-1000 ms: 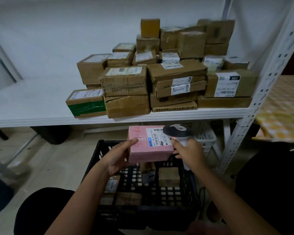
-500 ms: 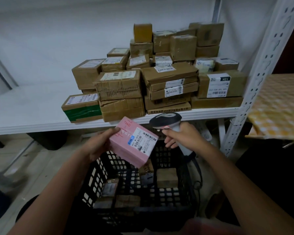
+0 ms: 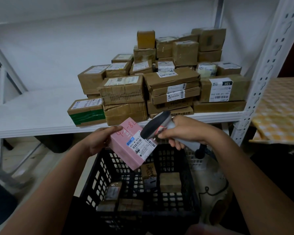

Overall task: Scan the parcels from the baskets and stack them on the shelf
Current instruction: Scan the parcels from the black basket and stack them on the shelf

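Observation:
My left hand (image 3: 98, 141) grips a pink parcel (image 3: 126, 153) by its left edge and holds it tilted above the black basket (image 3: 102, 177). The parcel carries a white barcode label and red handwriting on top. My right hand (image 3: 185, 131) grips a grey and black barcode scanner (image 3: 157, 127), whose head hangs right over the label with a red glow at its window. Several small brown parcels (image 3: 170, 182) lie in the bottom of the basket. A pile of brown cardboard parcels (image 3: 159, 85) is stacked on the white shelf (image 3: 32, 114).
The shelf's white perforated upright (image 3: 265, 72) stands at the right. A yellow checked cloth (image 3: 282, 112) covers a surface beyond it. A white basket (image 3: 192, 156) sits behind the black one under the shelf. The left half of the shelf board is bare.
My left hand has tilted the pink parcel and lifted it slightly. My right hand has swung the scanner head down over the label.

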